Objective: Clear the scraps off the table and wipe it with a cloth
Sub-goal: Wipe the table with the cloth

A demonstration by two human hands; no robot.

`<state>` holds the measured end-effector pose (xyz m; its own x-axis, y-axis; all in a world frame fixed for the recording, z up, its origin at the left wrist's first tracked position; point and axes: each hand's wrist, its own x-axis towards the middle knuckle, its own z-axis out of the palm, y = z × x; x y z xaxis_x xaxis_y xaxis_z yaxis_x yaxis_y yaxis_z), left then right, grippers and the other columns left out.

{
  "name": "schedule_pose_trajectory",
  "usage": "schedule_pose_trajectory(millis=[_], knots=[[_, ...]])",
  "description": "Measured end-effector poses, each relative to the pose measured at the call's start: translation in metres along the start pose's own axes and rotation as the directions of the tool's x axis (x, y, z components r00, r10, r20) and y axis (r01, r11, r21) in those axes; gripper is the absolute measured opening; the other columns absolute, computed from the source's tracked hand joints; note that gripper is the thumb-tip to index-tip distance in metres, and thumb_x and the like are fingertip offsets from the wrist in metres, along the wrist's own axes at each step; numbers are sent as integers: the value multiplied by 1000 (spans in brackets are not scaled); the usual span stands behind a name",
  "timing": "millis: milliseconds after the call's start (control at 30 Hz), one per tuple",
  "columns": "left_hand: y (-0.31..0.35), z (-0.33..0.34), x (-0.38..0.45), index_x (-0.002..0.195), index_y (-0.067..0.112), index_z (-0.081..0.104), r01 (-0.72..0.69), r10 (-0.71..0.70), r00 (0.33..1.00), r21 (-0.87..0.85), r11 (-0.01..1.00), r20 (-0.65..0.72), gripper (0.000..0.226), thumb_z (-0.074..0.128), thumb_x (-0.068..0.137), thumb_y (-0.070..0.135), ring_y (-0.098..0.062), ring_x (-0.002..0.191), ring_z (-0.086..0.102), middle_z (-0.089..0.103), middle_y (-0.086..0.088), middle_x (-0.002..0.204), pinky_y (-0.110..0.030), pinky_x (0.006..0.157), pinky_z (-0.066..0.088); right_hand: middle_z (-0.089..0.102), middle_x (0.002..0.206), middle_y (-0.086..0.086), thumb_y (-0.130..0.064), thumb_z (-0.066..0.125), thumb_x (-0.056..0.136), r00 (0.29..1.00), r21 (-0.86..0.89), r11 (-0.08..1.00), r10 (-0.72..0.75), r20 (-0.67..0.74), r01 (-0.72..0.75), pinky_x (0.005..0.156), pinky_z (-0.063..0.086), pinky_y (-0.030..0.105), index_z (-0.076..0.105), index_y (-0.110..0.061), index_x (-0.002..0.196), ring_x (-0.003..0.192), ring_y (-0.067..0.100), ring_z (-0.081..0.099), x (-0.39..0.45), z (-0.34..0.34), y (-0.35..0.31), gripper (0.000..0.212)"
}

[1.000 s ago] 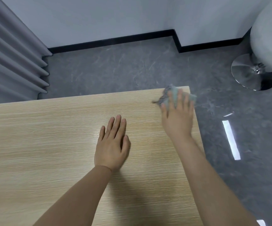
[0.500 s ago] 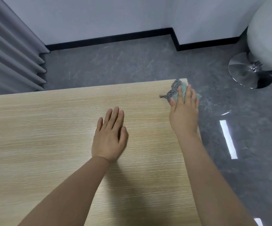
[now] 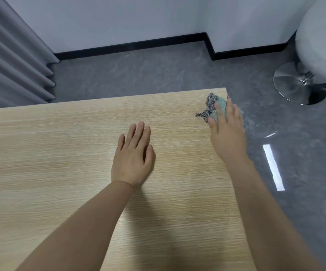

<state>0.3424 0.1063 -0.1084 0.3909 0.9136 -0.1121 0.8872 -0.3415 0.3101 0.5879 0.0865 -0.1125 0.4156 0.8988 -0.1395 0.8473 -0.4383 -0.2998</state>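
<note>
right hand on cloth at far right corner, left hand flat mid-table

from my feed: the cloth [image 3: 212,107] sits at the far right corner of the table [image 3: 60,153], bunched up, part pale teal and part black-and-white check. a checked tail sticks out to the left of it, lying on the wood. its right side reaches the table's right edge and looks to hang a little past it.

right hand [image 3: 227,133] lies on top of the cloth, fingers straight and together, pressing it down flat, not curled round it. the fingertips cover the near half of the cloth; the far half shows beyond them. the palm sits over the table's right edge.

left hand [image 3: 132,159] is flat on bare wood near the table's middle, fingers straight and close together, holding nothing. it is well apart from the cloth, to its left and nearer me.

count: one cloth, one table, two hands, both forearms bare. i see no scraps on the visible tabletop.

around it: grey floor [image 3: 158,75], grey curtain [image 3: 11,65] at left, one stool [image 3: 318,55] with a chrome base at upper right, white wall with black skirting.
</note>
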Motion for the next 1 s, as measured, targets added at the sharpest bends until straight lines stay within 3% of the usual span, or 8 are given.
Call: schedule_pose_trajectory(millis=[100, 300, 467, 600, 700, 833, 900, 1000], knots=[[0, 1, 2, 150, 27, 10, 1, -1, 1000, -3, 1000, -5, 57, 15, 95, 38, 0, 141, -14, -6, 15, 153, -31, 118, -7, 3, 158, 13, -49, 7, 98, 999, -94, 995, -20, -44, 15, 118, -1, 44, 11, -22, 150, 145, 29, 0, -18, 10, -22, 58], [-1, 1, 2, 151, 25, 13, -5, 5, 1000, 0, 1000, -16, 58, 14, 94, 36, -2, 143, -9, 1, 12, 157, -31, 118, -4, -12, 154, 2, -61, 10, 95, 848, -105, 848, -497, 183, 519, 115, -12, 40, 4, -44, 145, 143, 23, -14, -62, 18, -39, 53], [0, 1, 2, 150, 26, 13, 6, -6, 1000, -9, 1000, -14, 57, 14, 94, 35, 0, 142, -11, 2, 12, 157, -31, 119, -5, -4, 157, -1, -53, 11, 98, 983, -29, 983, -183, 28, 184, 115, -12, 31, 7, -33, 147, 144, 13, -10, -26, 2, 9, 53], [-1, 1, 1, 150, 27, 13, 0, 0, 1000, -7, 1000, -19, 57, 14, 94, 35, -1, 142, -9, 3, 12, 157, -31, 119, -4, -3, 158, 8, -45, 14, 100, 1000, -24, 999, 21, 2, -21, 118, -6, 40, 10, -25, 150, 145, 24, -6, -25, 4, -3, 54], [-1, 1, 2, 150, 26, 14, 1, -1, 1000, -2, 1000, -26, 57, 14, 93, 35, -1, 142, -8, 5, 12, 157, -31, 119, -3, 5, 157, 15, -54, 9, 97, 990, -103, 985, -139, -1, 138, 117, -1, 50, 15, -30, 149, 144, 35, 1, -51, 15, -30, 57], [-1, 2, 2, 150, 24, 16, -12, 12, 999, 8, 1000, -33, 59, 12, 92, 36, -2, 143, -6, 6, 11, 157, -32, 119, -2, -3, 157, 6, -58, 12, 96, 855, -99, 854, -492, 163, 510, 116, -8, 43, 10, -40, 147, 145, 27, -6, -75, 18, -38, 53], [-1, 2, 2, 150, 25, 16, -7, 7, 1000, 9, 1000, -30, 60, 11, 92, 37, -2, 143, -6, 5, 11, 157, -32, 119, -2, -8, 155, 0, -57, 8, 95, 875, -104, 873, -459, 154, 477, 117, -10, 39, 2, -38, 145, 144, 21, -9, -59, 13, -17, 54], [-1, 2, 1, 150, 26, 15, -4, 4, 1000, 14, 1000, -27, 59, 11, 92, 37, -2, 143, -7, 5, 12, 157, -32, 119, -2, -2, 158, 4, -55, 8, 96, 979, -78, 976, -200, 34, 202, 117, -6, 37, 7, -32, 148, 146, 21, -3, -33, 3, 12, 57]])
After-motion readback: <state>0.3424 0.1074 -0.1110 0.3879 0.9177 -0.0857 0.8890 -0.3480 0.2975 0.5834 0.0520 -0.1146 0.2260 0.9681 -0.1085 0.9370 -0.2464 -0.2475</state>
